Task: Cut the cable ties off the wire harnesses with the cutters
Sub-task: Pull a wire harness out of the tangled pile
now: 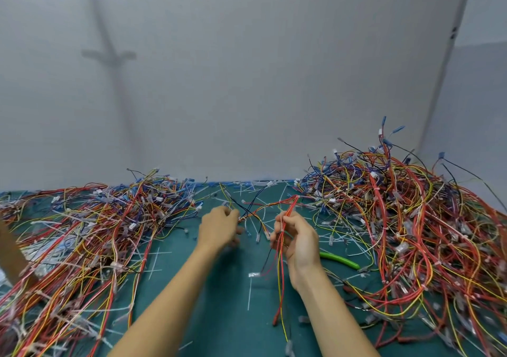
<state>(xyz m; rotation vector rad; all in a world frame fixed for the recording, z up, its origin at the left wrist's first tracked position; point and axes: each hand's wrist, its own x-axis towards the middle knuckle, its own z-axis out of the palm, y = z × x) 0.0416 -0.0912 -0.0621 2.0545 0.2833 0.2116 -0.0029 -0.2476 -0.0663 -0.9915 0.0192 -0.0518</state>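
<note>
A pale wall (pixel 247 68) is seen behind a green-covered worktop (pixel 219 301). Most of the worktop is taken up by two tangles of red, yellow, blue and black wire: the taller right heap (pixel 411 219) and the flatter left heap (pixel 96 219).

Between them, above the bare middle strip, one harness (pixel 288 208) is held up. Its red and yellow bundle is pinched between thumb and fingers (pixel 277 236) of the right hand (pixel 297 240), with the loose ends hanging down to the worktop. Its thinner branches are gripped in the curled fingers of the left hand (pixel 218 229).

A green handle, judged to be the cutters (pixel 340 260), lies on the worktop just right of the right hand and is held by neither hand. Cut white ties (pixel 250 293) are scattered over the mat.

The harness is judged light, limp and prone to snagging on the heaps. It is best taken close beside a tie, so that the wires are kept taut and clear of the blades. The ties are thin, stiff plastic and may spring away when snipped.

No brand, label or writing can be read.
</note>
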